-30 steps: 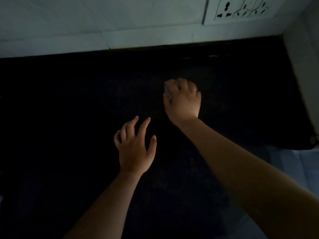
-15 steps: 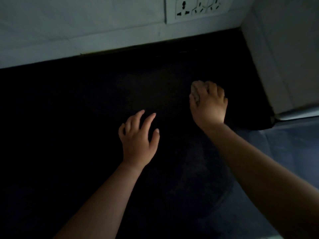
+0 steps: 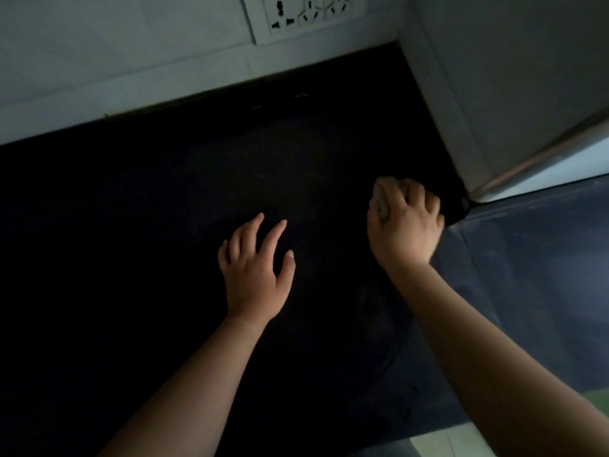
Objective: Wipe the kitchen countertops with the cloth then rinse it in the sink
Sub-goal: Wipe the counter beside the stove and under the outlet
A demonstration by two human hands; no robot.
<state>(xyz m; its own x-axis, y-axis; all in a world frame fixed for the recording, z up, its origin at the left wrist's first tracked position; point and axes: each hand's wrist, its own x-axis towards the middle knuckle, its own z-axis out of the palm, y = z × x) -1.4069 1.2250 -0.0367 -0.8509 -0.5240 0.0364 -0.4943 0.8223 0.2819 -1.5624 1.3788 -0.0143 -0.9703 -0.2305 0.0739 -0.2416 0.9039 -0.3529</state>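
Note:
The black countertop (image 3: 164,209) fills most of the dim view. My right hand (image 3: 407,225) presses down near the counter's right end, fingers curled around a small pale cloth (image 3: 382,196) that shows only between thumb and fingers. My left hand (image 3: 257,272) hovers or rests over the middle of the counter, fingers spread and holding nothing. The sink is not in view.
A white tiled wall (image 3: 99,61) runs along the back, with a socket plate (image 3: 303,14) at the top. A pale side wall (image 3: 510,94) closes the counter's right end. Dark blue floor (image 3: 527,275) lies beyond the right edge.
My right hand has slid the cloth to the right, up to the counter's right end by the side wall. The view has turned right with it. My left hand stays spread over the counter.

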